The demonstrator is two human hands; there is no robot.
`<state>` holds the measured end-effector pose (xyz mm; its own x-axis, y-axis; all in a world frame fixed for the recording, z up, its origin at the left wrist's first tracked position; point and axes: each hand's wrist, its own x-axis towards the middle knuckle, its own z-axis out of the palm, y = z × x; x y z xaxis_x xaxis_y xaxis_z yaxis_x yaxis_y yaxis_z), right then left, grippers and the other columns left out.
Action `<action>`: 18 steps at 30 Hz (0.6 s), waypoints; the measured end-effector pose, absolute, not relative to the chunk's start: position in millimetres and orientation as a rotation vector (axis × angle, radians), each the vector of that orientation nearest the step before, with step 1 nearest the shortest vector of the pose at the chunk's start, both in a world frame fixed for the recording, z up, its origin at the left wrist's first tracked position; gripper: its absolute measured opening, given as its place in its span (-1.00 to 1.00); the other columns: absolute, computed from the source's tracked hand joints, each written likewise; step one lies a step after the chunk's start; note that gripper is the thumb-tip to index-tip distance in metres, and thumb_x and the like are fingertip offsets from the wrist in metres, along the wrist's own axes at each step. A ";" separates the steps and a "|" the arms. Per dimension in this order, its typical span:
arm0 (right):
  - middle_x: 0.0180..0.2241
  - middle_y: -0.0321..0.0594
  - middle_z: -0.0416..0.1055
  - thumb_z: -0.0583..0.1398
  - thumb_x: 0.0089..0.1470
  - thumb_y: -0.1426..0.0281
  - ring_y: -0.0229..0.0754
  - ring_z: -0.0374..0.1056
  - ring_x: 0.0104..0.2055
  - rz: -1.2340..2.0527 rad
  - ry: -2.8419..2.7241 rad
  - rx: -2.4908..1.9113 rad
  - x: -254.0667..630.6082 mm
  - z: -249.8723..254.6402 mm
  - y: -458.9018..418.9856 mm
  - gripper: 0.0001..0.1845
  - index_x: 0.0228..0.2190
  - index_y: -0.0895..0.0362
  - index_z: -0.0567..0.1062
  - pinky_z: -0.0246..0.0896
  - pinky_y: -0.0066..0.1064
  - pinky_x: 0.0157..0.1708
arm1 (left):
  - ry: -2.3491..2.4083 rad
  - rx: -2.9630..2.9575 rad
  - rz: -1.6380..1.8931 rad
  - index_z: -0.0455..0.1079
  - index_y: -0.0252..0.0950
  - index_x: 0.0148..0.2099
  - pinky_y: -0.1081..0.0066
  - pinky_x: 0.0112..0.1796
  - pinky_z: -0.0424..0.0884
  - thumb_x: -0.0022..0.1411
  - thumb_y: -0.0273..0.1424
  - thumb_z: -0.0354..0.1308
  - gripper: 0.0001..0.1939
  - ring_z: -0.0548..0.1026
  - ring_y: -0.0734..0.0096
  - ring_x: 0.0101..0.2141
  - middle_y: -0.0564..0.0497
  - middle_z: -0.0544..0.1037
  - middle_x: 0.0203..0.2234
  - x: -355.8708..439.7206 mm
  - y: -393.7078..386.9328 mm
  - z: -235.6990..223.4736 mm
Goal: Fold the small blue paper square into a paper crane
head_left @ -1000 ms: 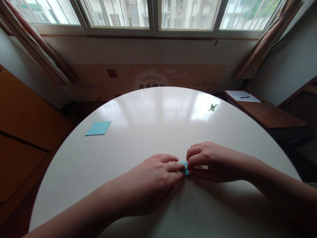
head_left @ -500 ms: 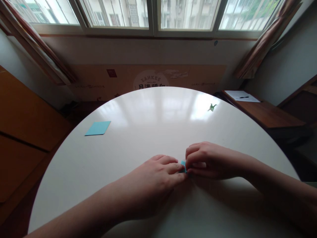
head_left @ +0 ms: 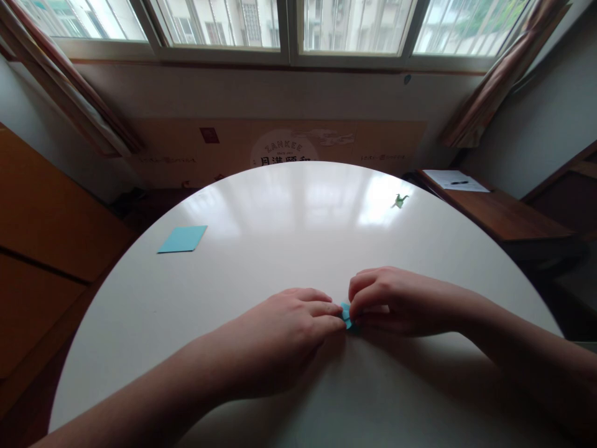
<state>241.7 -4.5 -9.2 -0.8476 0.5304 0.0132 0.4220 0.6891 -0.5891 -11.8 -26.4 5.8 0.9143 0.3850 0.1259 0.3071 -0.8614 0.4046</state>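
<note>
A small piece of folded blue paper [head_left: 346,316] lies on the white round table [head_left: 261,267], between my two hands and partly covered by them. My left hand [head_left: 298,333] rests palm down, its fingertips at the paper's left edge. My right hand [head_left: 385,298] is curled, thumb and fingers pinching the paper's right side. How the paper is folded is hard to make out under the fingers.
A stack of square blue paper [head_left: 183,239] lies at the table's left. A small green origami crane [head_left: 400,200] stands near the far right edge. Beyond it, a wooden side table [head_left: 522,214] holds a white sheet [head_left: 448,180] with a pen [head_left: 459,182].
My left hand has shifted slightly left, so more of the folded blue paper shows. The right hand has stayed nearly in place.
</note>
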 end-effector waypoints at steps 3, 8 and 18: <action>-0.26 -0.26 0.51 0.22 0.24 0.43 -0.30 0.38 -0.27 0.843 -2.739 -0.785 240.7 -7.9 -6.1 -0.88 -0.24 0.08 0.59 0.20 -0.49 -0.24 | 0.498 2.698 0.305 0.48 -0.20 0.04 0.26 0.09 0.38 0.30 -0.63 0.04 -0.63 0.52 0.22 0.02 -0.03 0.64 -0.09 -12.1 -26.1 4.7; -0.30 -0.26 0.50 0.23 0.21 0.43 -0.29 0.34 -0.31 0.783 -2.747 -0.838 236.8 -8.2 -8.2 -0.93 -0.31 0.12 0.55 0.15 -0.49 -0.30 | 0.549 2.736 0.229 0.47 -0.19 0.10 0.24 0.13 0.34 0.29 -0.64 0.05 -0.59 0.50 0.21 0.06 0.00 0.63 -0.04 -13.0 -27.4 3.4; -0.38 -0.30 0.44 0.27 0.18 0.37 -0.32 0.27 -0.39 0.690 -2.770 -0.958 235.1 -9.3 -9.2 -0.86 -0.42 0.14 0.51 0.05 -0.50 -0.40 | 0.507 2.771 0.261 0.50 -0.14 0.05 0.23 0.10 0.36 0.34 -0.57 0.06 -0.66 0.53 0.20 0.00 -0.02 0.64 -0.09 -15.0 -24.7 -0.4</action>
